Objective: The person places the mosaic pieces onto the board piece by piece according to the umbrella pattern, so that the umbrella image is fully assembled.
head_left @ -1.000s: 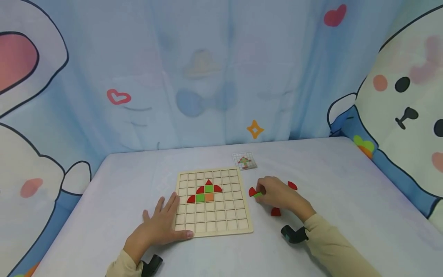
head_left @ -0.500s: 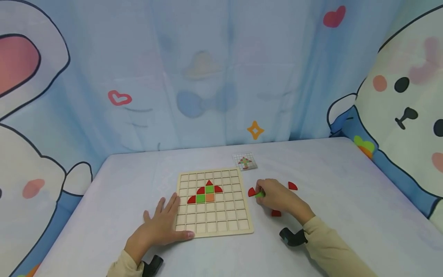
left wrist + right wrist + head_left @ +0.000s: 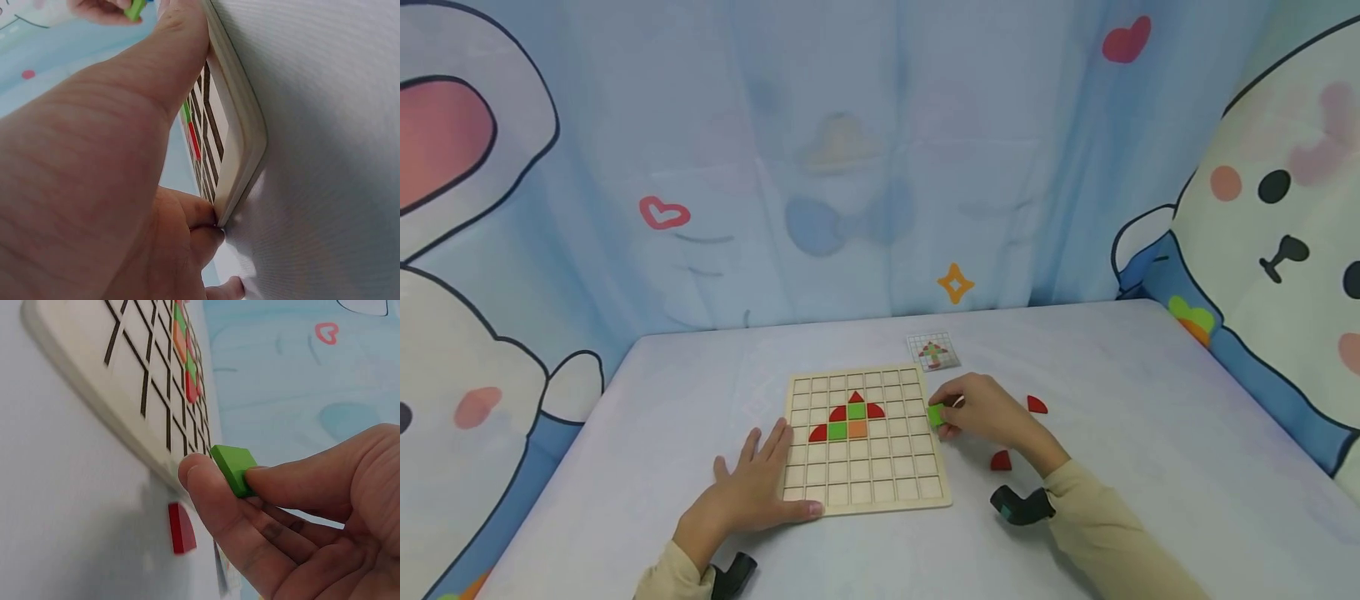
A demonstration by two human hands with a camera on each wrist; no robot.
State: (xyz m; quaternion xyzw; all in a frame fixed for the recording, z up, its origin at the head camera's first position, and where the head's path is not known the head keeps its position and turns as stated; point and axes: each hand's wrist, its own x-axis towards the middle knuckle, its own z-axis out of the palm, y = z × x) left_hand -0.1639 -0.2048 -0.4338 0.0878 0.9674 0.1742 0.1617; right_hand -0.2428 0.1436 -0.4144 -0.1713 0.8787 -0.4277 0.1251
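My right hand pinches a green square tile between thumb and fingers, close to the right edge of the wooden grid board. Spread and fairly straight, the fingers of my left hand touch the board's left edge, its thumb at the front left corner. Set in the grid are a red triangle, several red quarter-circle tiles, two green squares and an orange square. Below the right hand, a loose red tile shows in the right wrist view; the hand hides it in the head view.
A small pattern card lies behind the board's back right corner. Two loose red quarter-circle tiles lie right of the board, one farther back and one nearer. A light blue curtain hangs behind the white table.
My right hand has raised the green tile and carried it left to the board's right edge. The red tile by its fingertips is now covered in the head view. The left hand stays put.
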